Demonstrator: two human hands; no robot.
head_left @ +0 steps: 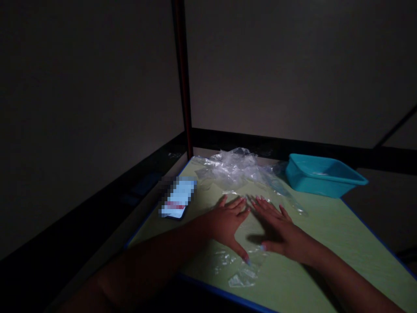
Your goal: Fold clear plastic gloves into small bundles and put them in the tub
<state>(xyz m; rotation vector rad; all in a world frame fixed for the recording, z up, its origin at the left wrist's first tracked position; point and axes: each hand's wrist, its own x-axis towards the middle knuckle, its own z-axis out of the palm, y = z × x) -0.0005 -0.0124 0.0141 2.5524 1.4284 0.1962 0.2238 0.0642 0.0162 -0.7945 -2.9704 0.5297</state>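
Observation:
My left hand (228, 224) lies palm down with its fingers spread, on or just over a clear plastic bag (244, 276) on the table. Beside it, my right hand (276, 228) is stretched out the same way, fingers apart, its fingertips close to those of the left. The bag's near end shows below the two thumbs; the part under the palms is hidden. Beyond the fingertips lies a crumpled heap of clear plastic bags (236, 167). Neither hand grips anything.
The pale green table (325, 261) has a blue edge. A lit phone (179, 200) with a blurred screen lies on the left. At the back right stands a turquoise plastic basin (319, 184). Dark walls with a reddish corner post (183, 78) rise behind the table.

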